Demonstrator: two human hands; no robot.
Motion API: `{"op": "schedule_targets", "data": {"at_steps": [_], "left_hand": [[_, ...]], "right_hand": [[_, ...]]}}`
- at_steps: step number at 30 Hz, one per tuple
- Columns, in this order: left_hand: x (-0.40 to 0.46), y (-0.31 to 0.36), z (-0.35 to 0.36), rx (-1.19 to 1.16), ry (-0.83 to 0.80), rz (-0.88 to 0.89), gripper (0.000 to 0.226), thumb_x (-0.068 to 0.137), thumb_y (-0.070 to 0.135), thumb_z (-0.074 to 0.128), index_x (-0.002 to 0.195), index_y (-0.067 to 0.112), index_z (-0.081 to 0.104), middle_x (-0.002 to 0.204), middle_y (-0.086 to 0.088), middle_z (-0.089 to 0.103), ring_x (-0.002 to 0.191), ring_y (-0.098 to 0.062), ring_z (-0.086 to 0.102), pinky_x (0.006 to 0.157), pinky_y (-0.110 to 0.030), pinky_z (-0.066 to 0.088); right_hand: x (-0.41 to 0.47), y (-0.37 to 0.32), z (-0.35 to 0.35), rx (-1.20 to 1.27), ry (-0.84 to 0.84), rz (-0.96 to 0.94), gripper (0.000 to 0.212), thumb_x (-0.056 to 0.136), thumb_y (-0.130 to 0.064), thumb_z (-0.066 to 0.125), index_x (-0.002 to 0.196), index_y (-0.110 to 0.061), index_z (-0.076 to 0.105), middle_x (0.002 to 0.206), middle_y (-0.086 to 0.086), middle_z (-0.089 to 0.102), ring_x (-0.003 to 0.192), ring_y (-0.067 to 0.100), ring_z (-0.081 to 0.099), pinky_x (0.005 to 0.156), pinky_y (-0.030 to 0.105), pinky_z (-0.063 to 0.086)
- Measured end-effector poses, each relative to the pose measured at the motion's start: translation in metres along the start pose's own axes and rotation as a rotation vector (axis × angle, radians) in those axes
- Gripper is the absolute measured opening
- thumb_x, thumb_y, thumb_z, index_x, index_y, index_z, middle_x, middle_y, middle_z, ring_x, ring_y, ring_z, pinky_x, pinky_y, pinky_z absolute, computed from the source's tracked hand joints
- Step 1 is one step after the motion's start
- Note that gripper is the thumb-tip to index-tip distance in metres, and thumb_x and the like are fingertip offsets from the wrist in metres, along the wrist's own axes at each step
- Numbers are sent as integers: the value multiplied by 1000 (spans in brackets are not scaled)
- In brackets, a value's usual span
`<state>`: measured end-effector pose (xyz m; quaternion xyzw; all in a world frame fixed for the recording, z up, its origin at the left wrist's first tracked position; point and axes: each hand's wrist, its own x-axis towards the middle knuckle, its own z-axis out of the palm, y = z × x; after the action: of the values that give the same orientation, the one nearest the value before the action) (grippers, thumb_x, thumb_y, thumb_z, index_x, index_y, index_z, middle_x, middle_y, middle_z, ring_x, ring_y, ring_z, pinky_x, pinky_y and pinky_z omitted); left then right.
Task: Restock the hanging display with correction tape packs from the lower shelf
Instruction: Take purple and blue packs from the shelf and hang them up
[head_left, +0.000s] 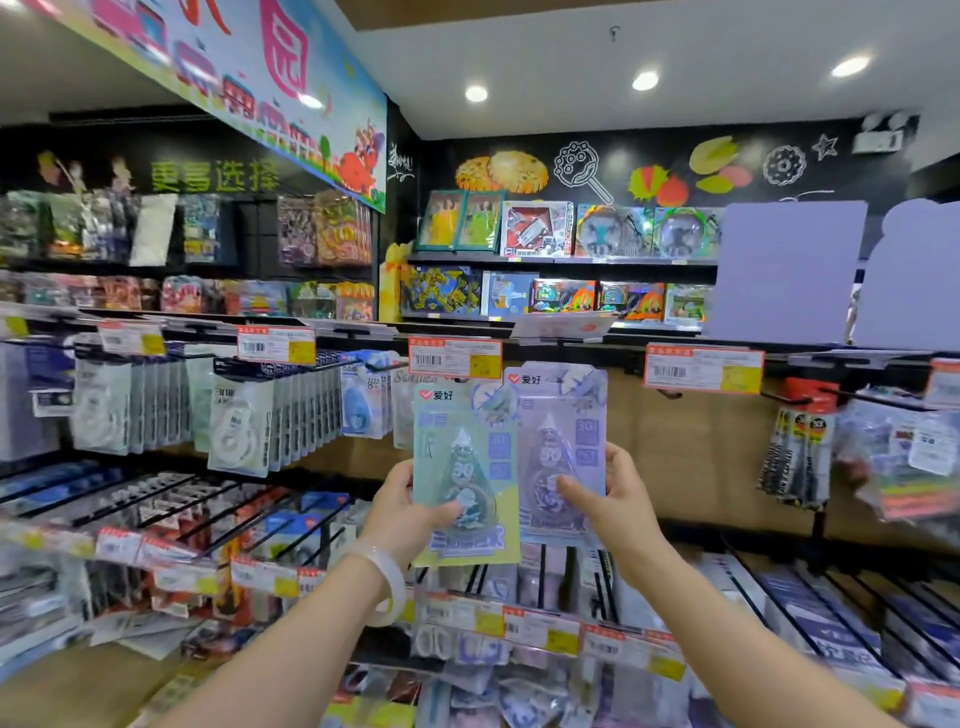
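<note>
Two correction tape packs are raised in front of the hanging display. My left hand (410, 512) grips a green pack (467, 452) by its lower left edge, thumb across the front. My right hand (605, 501) grips a purple pack (563, 415) by its lower right side. The purple pack sits slightly higher and partly behind the green one. Their tops reach up to the orange price tag (455, 357) on the display rail. A white bangle (387, 584) circles my left wrist. The lower shelf (540, 631) below holds more packs in slanted rows.
Full hooks of white correction tape packs (244, 415) hang to the left. A bare wooden back panel (691, 447) lies right of the packs, with another tag (702, 368) above. Hanging packs (800, 457) fill the far right. Toy boxes (561, 228) line shelves behind.
</note>
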<state>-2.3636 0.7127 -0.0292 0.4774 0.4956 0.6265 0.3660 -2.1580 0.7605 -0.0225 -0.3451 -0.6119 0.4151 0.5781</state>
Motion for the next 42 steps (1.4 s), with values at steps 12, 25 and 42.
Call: {"op": "schedule_targets", "data": {"at_steps": [12, 25, 42], "left_hand": [[18, -8, 5, -37, -69, -14, 50, 79, -8, 68, 119, 16, 50, 103, -5, 67, 95, -21, 65, 81, -35, 51], [40, -18, 12, -19, -141, 0, 48, 79, -7, 68, 114, 20, 49, 99, 1, 65, 93, -17, 64, 89, -40, 51], [55, -26, 25, 28, -213, 25, 48, 79, -6, 68, 115, 19, 49, 103, -2, 64, 93, -16, 64, 76, -29, 53]], "right_hand": [[11, 18, -1, 13, 36, -66, 43, 84, -3, 66, 116, -24, 45, 113, 1, 62, 97, 13, 63, 77, 26, 53], [43, 32, -1, -117, 137, -23, 35, 90, -11, 60, 119, -25, 46, 115, 1, 62, 104, 19, 62, 92, 42, 52], [100, 33, -6, -501, 373, 164, 37, 93, -27, 56, 119, -2, 46, 119, 13, 58, 104, 26, 55, 83, 30, 41]]}}
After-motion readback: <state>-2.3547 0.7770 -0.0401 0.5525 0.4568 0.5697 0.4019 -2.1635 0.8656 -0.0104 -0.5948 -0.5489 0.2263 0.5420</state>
